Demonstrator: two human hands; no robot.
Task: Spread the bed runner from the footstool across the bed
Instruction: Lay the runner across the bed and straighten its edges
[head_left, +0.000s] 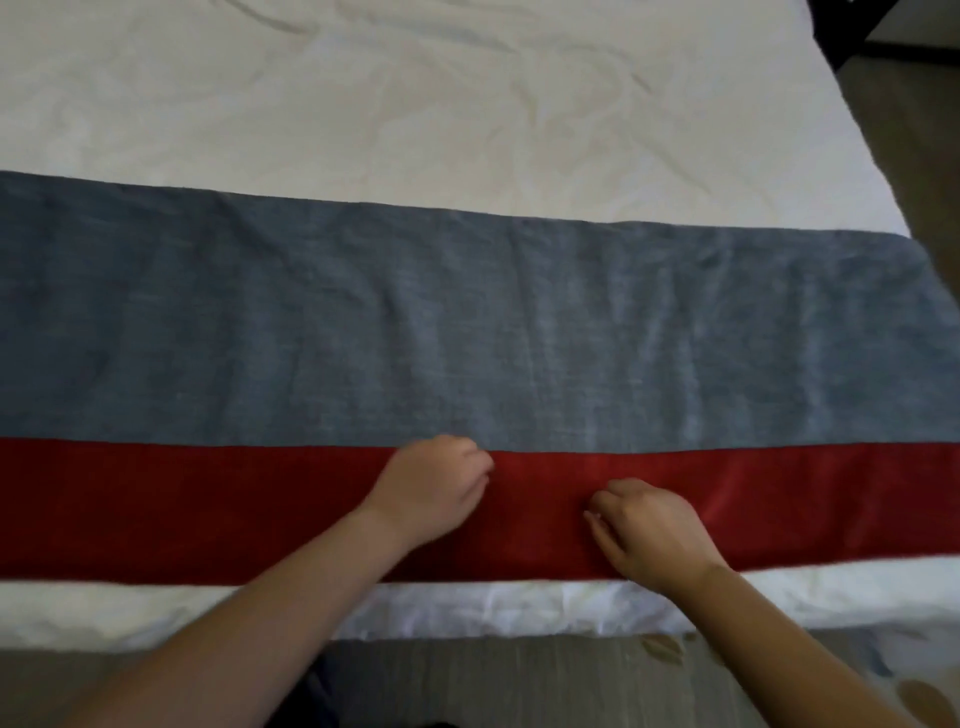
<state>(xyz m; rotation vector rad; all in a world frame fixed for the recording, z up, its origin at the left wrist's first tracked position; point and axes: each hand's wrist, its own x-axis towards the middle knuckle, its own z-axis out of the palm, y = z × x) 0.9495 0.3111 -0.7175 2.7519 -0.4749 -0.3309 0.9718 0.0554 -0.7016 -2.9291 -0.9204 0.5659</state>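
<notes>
Head view: I look down on the bed runner (467, 322), which lies across the foot of the bed (415, 104) from nine o'clock to three o'clock, so I judge the laying-out is done and the step in hand is the final straightening. My left hand (431, 491) sits on the red band (182, 509) right at its seam with the blue-grey part. My right hand (652, 530) sits on the same band just toward four o'clock of it, near the edge closest to me. Each grip is closed on the cloth: the fingers are curled with the thumb against the fingertips, pinching the red fabric.

The next move, as I read it, calls for a light pull apart, left toward nine and right toward three, to draw out the slack between the hands. After that, a flat palm over the blue-grey part would help, since faint ripples run toward twelve and one o'clock. Pulling too hard would drag the near edge off line.

The runner is a wide blue-grey field with a narrower red band along the side nearest me. The far edge runs fairly straight. At three o'clock it reaches the side of the bed; its left end runs out of frame. A strip of white bedding shows below it at six o'clock.
</notes>
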